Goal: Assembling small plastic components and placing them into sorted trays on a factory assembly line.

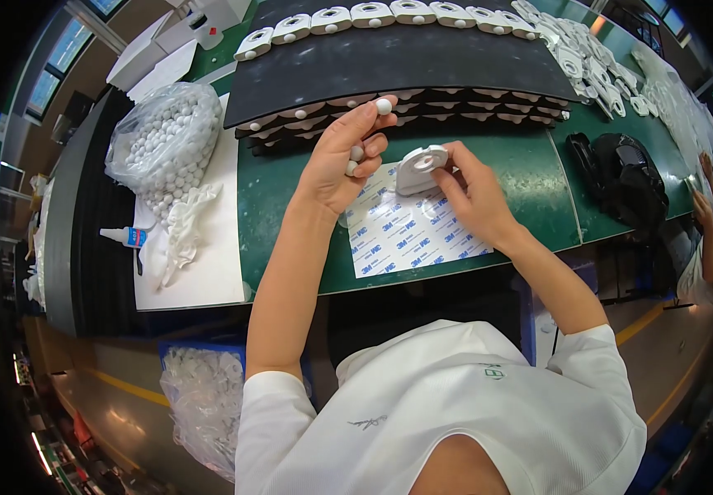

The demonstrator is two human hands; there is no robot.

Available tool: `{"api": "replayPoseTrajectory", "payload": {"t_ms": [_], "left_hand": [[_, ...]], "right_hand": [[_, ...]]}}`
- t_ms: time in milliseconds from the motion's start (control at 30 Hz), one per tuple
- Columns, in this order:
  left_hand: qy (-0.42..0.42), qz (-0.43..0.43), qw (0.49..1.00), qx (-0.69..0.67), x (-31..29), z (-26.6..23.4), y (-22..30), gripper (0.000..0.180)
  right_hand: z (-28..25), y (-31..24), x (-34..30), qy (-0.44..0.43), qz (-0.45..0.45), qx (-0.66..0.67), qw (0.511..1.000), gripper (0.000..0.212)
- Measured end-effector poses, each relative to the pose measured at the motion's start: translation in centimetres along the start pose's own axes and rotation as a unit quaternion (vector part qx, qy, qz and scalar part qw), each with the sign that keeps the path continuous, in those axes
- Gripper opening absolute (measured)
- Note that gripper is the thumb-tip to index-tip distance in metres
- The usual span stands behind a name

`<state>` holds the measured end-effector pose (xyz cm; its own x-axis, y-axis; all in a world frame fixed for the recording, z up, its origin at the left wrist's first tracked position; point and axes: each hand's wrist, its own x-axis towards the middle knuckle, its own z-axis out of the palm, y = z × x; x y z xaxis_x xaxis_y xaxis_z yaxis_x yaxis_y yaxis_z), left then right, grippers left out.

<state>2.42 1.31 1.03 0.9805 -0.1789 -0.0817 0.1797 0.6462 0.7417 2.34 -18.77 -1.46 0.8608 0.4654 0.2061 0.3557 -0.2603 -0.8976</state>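
My left hand (pixel 344 157) is raised over the green table, pinching a small white ball (pixel 384 106) between thumb and forefinger. More white balls (pixel 356 154) are tucked against the palm under its curled fingers. To its right, my right hand (pixel 474 191) grips a white plastic part (pixel 421 170) with a round hole, holding it tilted by its edge. Below that part lies a white sheet (pixel 398 239) with blue print. Ahead of both hands rises a stack of black foam boards (pixel 389 66), with a row of similar white parts (pixel 371 13) along its far edge.
At left, a clear bag of white balls (pixel 162 136) sits beside a crumpled white glove (pixel 187 227) and a small glue bottle (pixel 125 237). Loose white parts (pixel 592 62) pile up at far right, behind a black bag (pixel 625 177). Another person's arm (pixel 707 223) shows at the right edge.
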Motion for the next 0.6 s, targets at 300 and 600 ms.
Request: {"api": "replayPoseTrajectory", "payload": {"t_ms": [300, 600], "left_hand": [[0.005, 0.015, 1.000, 0.016, 0.0, 0.5, -0.2, 0.028], [-0.045, -0.032, 0.995, 0.087, -0.1, 0.6, -0.6, 0.023]], "right_hand": [[-0.7, 0.3, 0.6, -0.022, 0.016, 0.125, 0.992, 0.014], [-2.8, 1.1, 0.7, -0.062, 0.165, 0.586, 0.791, 0.019]]}}
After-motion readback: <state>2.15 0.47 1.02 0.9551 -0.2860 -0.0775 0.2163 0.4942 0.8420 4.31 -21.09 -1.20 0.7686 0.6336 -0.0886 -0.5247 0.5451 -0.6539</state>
